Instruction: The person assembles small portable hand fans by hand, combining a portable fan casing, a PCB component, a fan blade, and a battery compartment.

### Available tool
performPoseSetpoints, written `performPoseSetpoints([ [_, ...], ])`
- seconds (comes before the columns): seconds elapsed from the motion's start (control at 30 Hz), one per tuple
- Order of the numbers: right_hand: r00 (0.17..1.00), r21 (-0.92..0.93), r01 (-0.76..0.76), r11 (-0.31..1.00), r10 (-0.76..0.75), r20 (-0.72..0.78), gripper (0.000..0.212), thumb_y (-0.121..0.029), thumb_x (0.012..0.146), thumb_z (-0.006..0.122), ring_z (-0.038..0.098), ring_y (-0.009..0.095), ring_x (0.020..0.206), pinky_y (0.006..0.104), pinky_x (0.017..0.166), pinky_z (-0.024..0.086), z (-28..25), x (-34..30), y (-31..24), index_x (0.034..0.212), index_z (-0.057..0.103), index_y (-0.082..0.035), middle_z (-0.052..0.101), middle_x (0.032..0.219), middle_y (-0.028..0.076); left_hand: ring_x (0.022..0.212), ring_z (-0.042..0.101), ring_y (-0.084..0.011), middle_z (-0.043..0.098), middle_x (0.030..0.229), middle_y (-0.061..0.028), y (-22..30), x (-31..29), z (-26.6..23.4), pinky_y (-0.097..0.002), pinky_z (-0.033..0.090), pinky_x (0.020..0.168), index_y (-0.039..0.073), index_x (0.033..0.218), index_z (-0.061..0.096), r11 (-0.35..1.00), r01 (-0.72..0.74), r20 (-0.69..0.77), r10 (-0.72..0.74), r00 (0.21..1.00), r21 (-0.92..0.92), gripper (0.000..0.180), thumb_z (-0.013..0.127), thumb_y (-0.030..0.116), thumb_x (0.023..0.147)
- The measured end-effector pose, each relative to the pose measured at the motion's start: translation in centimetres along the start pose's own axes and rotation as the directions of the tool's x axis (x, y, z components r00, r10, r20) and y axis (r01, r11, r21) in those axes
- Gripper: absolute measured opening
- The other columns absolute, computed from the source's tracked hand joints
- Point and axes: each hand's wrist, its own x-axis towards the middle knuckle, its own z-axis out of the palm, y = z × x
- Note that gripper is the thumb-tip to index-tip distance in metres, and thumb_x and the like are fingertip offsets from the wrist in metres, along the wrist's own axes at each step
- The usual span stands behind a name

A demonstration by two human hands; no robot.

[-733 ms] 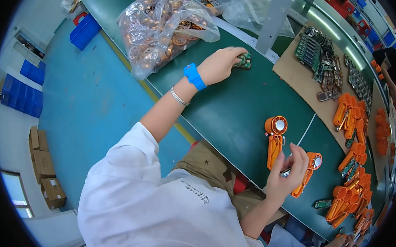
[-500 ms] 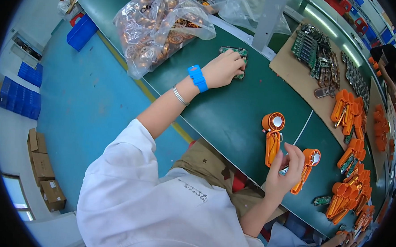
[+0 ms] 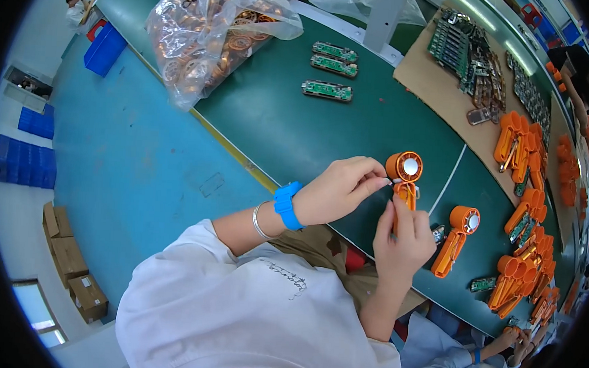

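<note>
Fingers of the left hand (image 3: pixel 337 191) pinch a tiny indistinct piece (image 3: pixel 389 182) beside the orange fan (image 3: pixel 408 166) on the surface (image 3: pixel 271 116); the right hand (image 3: pixel 403 248) grasps its handle — uneven pulling could make either slip.

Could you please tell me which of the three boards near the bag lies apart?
The board nearest the left hand; the other two lie close together, farther off.

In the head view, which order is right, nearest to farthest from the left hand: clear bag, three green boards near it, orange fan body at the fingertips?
1. Orange fan body, just right of the left hand.
2. Three green boards, ahead.
3. Clear bag, ahead and further left.
</note>
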Motion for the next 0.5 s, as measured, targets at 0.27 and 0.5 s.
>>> performPoseSetpoints([
  [0.27, 0.999, 0.005, 0.008, 1.0, -0.008, 0.045, 0.017, -0.01, 0.075, 0.067, 0.055, 0.023, 0.054, 0.0324, 0.047, 0.044, 1.3, 0.6, 0.8, 0.091, 0.064, -0.005, 0.053, 0.072, 0.007, 0.067, 0.057, -0.0221, 0.059, 0.077, -0.0121, -0.6, 1.4, 0.1, -0.0303, 0.046, 0.06, 0.0, 0.086, 0.059, 0.995, -0.105, 0.131, 0.104, 0.986, -0.001, 0.006, 0.057, 0.006, 0.085],
  [0.5, 0.983, 0.181, 0.015, 0.983, -0.047, 0.175, 0.012, -0.006, 0.075, 0.065, 0.058, 0.023, 0.064, 0.0329, 0.055, 0.047, 1.1, 1.5, 1.3, 0.085, 0.06, -0.003, 0.053, 0.075, 0.008, 0.058, 0.053, -0.0214, 0.058, 0.071, -0.0122, -0.2, 0.7, 0.0, -0.0296, 0.042, 0.054, 0.0, 0.081, 0.061, 0.975, -0.18, 0.06, 0.173, 0.983, 0.134, 0.003, 0.061, -0.001, 0.078],
])
